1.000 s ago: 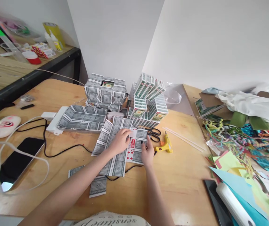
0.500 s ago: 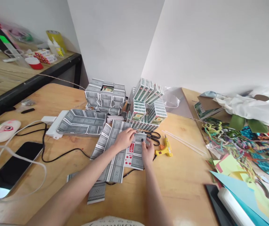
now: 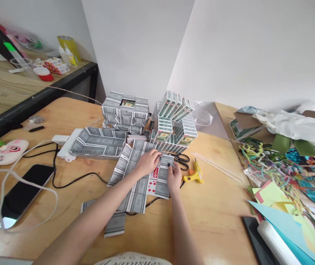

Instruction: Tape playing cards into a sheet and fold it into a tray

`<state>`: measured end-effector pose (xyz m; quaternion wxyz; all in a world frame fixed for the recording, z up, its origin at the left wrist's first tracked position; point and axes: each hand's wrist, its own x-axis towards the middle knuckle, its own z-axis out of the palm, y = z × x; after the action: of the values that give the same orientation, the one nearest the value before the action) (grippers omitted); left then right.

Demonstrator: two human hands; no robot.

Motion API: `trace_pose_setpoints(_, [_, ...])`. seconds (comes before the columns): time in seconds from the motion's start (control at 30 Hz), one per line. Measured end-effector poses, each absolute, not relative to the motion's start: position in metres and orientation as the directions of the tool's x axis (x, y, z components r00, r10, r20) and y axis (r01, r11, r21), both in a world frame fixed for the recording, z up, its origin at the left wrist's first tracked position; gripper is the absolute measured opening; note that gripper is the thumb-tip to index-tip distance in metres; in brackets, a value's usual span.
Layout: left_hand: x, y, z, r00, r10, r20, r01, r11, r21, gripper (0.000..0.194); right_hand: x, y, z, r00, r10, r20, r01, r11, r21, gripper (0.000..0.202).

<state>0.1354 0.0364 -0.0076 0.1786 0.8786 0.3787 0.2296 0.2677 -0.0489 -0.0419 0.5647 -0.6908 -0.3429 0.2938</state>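
My left hand (image 3: 148,162) is closed at the upper edge of a panel of joined playing cards (image 3: 162,188), its fingertips pressed together there. At the panel's right edge, my right hand (image 3: 175,177) has its fingers bent, gripping the cards between thumb and fingers. The panel shows grey patterned backs and a strip of red card faces. Under my left hand and forearm lies a longer grey card panel (image 3: 138,197), flat on the table. Black-handled scissors (image 3: 182,159) and a yellow glue gun (image 3: 195,173) lie just right of my right hand.
Behind are a card-covered box (image 3: 125,112), an open card tray (image 3: 98,143) and stacked card boxes (image 3: 174,121). A phone (image 3: 19,195) and white cable (image 3: 56,206) lie left. Glue sticks (image 3: 218,167) lie right, beside colourful craft scraps (image 3: 289,165).
The view has shifted slightly, so everything sits a little further right. My right fingers have drawn slightly closer together at the panel's edge; my left hand stays at its upper edge.
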Motion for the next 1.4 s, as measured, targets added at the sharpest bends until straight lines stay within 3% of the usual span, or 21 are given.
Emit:
trace_pose_setpoints(0.47, [0.135, 0.037, -0.006, 0.598, 0.759, 0.259, 0.559, -0.626, 0.544, 0.028, 0.267, -0.048, -0.034, 0.592, 0.803, -0.069, 0.153, -0.196, -0.969, 0.045])
trace_pose_setpoints(1.1, [0.134, 0.037, -0.008, 0.593, 0.765, 0.252, 0.530, -0.606, 0.594, 0.033, 0.266, -0.045, -0.023, 0.581, 0.806, 0.114, 0.471, -0.220, -0.854, 0.051])
trace_pose_setpoints(1.4, [0.132, 0.039, -0.011, 0.583, 0.780, 0.227, 0.536, -0.580, 0.614, 0.036, 0.265, -0.040, -0.015, 0.507, 0.847, 0.160, 0.490, -0.131, -0.862, 0.051])
